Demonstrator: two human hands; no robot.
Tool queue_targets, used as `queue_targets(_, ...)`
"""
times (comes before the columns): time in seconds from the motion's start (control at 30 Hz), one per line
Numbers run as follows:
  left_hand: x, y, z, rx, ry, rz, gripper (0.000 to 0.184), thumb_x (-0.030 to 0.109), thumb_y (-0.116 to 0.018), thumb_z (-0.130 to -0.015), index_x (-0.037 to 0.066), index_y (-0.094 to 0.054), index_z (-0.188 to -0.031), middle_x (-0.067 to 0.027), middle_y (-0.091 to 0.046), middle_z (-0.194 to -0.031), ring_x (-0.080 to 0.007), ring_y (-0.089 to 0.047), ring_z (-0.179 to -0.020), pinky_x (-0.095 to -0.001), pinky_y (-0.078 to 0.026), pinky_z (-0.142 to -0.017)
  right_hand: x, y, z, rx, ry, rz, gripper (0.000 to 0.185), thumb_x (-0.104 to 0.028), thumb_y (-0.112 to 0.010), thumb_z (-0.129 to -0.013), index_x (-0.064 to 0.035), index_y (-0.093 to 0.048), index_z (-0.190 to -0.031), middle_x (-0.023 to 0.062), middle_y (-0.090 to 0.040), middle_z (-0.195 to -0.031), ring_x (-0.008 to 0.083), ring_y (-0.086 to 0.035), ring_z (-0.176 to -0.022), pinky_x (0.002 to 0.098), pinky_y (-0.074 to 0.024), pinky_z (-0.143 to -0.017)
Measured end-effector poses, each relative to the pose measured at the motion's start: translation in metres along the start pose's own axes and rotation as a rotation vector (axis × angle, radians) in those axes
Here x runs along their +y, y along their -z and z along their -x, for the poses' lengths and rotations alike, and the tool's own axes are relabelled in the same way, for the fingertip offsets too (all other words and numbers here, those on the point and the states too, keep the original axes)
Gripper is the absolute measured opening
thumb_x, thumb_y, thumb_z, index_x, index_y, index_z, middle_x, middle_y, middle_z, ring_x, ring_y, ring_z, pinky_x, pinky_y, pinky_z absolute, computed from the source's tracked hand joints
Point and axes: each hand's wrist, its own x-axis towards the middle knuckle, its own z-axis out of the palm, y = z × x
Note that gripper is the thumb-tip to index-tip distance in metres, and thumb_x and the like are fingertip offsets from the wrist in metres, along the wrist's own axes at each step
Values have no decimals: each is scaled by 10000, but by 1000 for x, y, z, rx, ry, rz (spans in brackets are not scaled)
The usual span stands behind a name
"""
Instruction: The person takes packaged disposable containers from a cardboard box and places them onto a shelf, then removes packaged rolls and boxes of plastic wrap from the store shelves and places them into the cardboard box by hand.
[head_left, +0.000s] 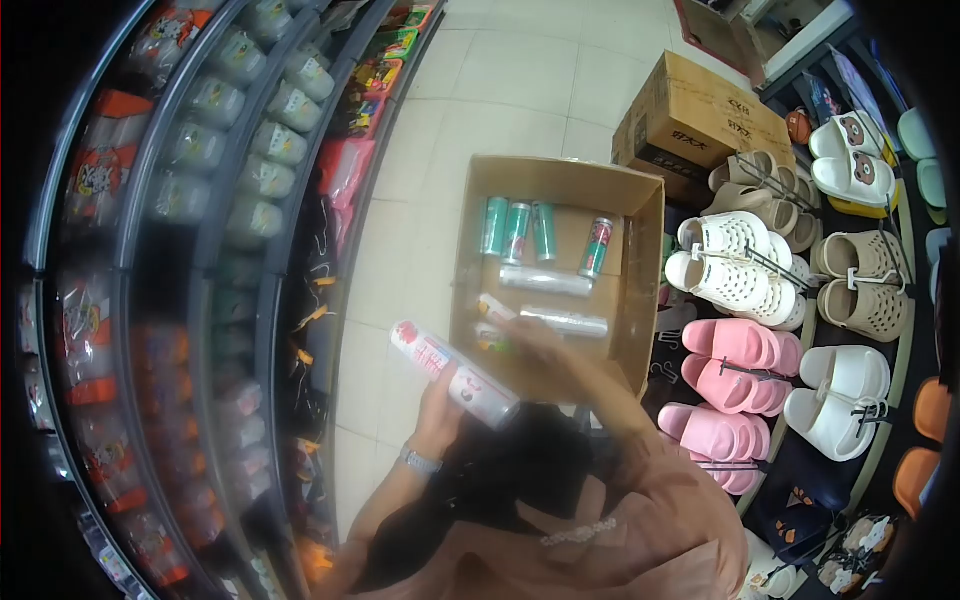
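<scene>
My left hand (436,410) is wrapped around a clear plastic-wrapped roll (468,388) with pink print, held tilted beside the near left corner of an open cardboard box (564,168). My right hand (525,338) reaches into the box's left side, its fingers smeared by motion. Close to those fingers is a small white and orange item (495,307), too blurred to name; whether the hand grips it does not show. Inside the box, several green cylindrical packs (516,233) stand along the far side. Two clear wrapped rolls (546,280) lie across the middle.
Shelves of clear jars and packets (268,175) run along my left. On the right hang white clogs (735,265), pink slippers (735,358) and other footwear. A closed cardboard carton (705,115) stands behind the box on the tiled floor (520,70).
</scene>
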Motion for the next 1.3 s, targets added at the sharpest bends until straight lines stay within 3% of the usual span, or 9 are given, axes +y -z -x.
queue_targets(0.03, -1, -8, -6, 5, -4, -60, 336, 318, -605, -910, 66, -532, -1120, -54, -632, -987, -178, -625, -900, -353, -509, -810, 36, -8, -26, -273, 117, -288, 518, -477, -617, -856, -51, -599, -1151, 69, -643, -985, 127, -629, -796, 251, -477, -633)
queue_targets(0.2, -24, -26, -49, -25, -127, -433, 406, 264, -616, -897, 55, -483, -1219, -61, -599, -1049, -150, -599, -911, -271, -489, -754, -43, -18, 90, -366, 316, -554, 505, -384, -573, -917, -44, -478, -1278, 74, -603, -1112, 156, -637, -896, 315, -541, -760)
queue_targets(0.37, -34, -28, -62, -80, -170, -691, 382, 152, -589, -895, 30, -494, -1244, -79, -563, -1160, -140, -551, -1026, -269, -480, -790, -26, 19, 70, -198, 39, -778, 461, -286, -685, -845, -30, -515, -1189, 81, -643, -953, 165, -648, -787, 316, -549, -667)
queue_targets(0.6, -45, -22, -34, -99, -83, -556, 231, 137, -562, -925, 36, -567, -1133, -57, -631, -1053, -131, -620, -885, -251, -502, -748, 21, 111, -53, -59, -168, -710, 570, -168, -764, -722, -7, -492, -1196, 129, -633, -985, 227, -657, -737, 340, -556, -616)
queue_targets(0.8, -47, 7, -6, 17, -105, -441, 205, 141, -555, -924, 31, -574, -1096, -68, -638, -1028, -135, -623, -880, -250, -498, -737, -4, 99, -48, 391, 145, -239, 694, -134, -798, -655, -2, -437, -1234, 164, -622, -1017, 270, -649, -823, 391, -550, -656)
queue_targets(0.9, -49, 36, 3, -4, -175, -387, 204, 143, -549, -924, 26, -573, -1089, -69, -643, -1006, -138, -623, -877, -258, -496, -743, -20, 103, -46, 324, 73, -448, 716, -138, -800, -656, -2, -420, -1247, 169, -620, -1028, 258, -646, -824, 384, -545, -645)
queue_targets(1.03, -47, 60, 27, 62, -198, -349, 203, 142, -540, -927, 20, -571, -1086, -74, -645, -1003, -141, -623, -877, -266, -494, -755, 0, 121, -86, 565, 137, -255, 505, -154, -771, -669, 2, -582, -1110, 175, -651, -944, 257, -644, -829, 380, -523, -705)
queue_targets(1.1, -49, 80, 43, 45, -278, -326, 203, 145, -538, -928, 18, -570, -1083, -76, -645, -1004, -146, -624, -880, -268, -494, -761, 25, 126, -108, 899, 81, 320, 401, -132, -705, -692, 8, -622, -1059, 146, -665, -919, 233, -645, -824, 341, -513, -735)
queue_targets(1.3, -73, 174, 98, 151, -423, -290, 202, 152, -550, -921, 25, -579, -1075, -79, -647, -1006, -148, -626, -879, -265, -489, -760, 12, -11, -34, 633, 465, 134, 163, -77, -612, -787, 5, -673, -914, 97, -671, -769, 144, -638, -730, 276, -500, -645)
